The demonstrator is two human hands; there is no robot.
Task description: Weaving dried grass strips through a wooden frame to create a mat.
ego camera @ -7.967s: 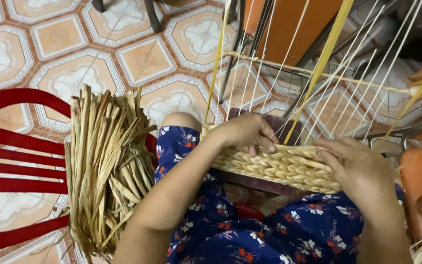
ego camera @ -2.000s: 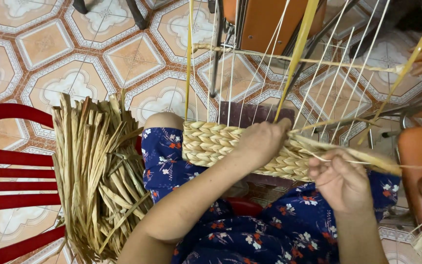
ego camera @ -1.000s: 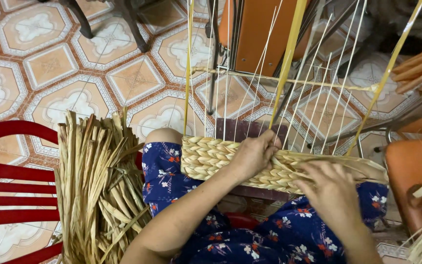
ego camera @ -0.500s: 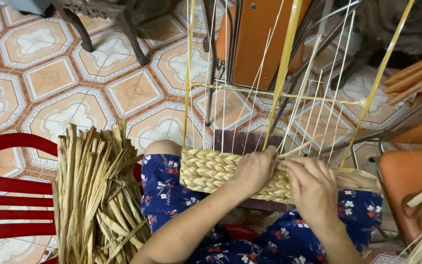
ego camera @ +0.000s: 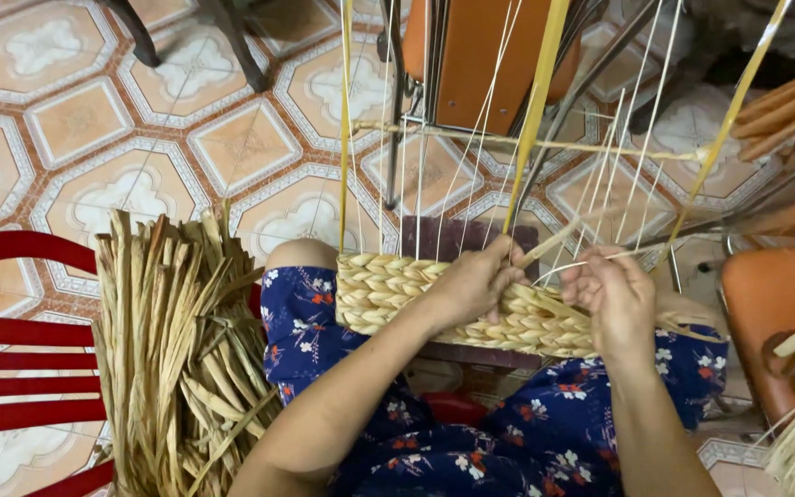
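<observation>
A braided straw panel lies across my lap, with thin white cords and yellow strips rising from it to a metal frame. My left hand rests on the panel's top edge, fingers pinched on a straw strand that sticks out to the right. Just to its right, my right hand is curled on the same weaving edge, gripping a strand among the cords.
A thick bundle of dried straw strands stands at my left knee against a red plastic chair. An orange seat is at the right, an orange board and metal legs behind the frame. Patterned tiles cover the floor.
My right hand has moved up and left from pulling a strand out to the right, and now sits close beside my left hand at the weaving edge. The view has tilted slightly.
</observation>
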